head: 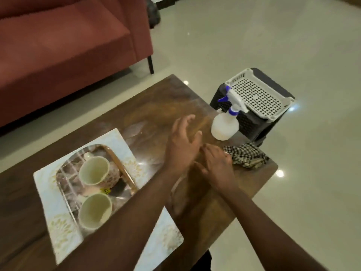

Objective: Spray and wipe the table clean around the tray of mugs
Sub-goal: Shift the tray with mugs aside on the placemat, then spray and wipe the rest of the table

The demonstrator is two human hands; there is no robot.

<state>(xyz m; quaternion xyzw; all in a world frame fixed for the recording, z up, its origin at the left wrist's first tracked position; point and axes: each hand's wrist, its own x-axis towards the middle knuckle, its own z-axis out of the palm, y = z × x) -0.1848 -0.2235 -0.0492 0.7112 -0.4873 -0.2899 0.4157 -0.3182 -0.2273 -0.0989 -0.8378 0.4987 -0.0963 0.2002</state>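
A glossy brown table carries a white placemat with a shiny tray on it. Two cream mugs stand in the tray. A white spray bottle with a blue nozzle stands upright near the table's right edge. A checked cloth lies crumpled at the right corner. My left hand hovers above the table with its fingers spread, just left of the bottle, holding nothing. My right hand is lower, fingers loosely bent, its knuckles beside the cloth; I cannot tell whether it touches the cloth.
A dark stool with a white perforated basket on top stands right beside the table, behind the bottle. A red sofa runs along the far left. Pale tiled floor surrounds the table.
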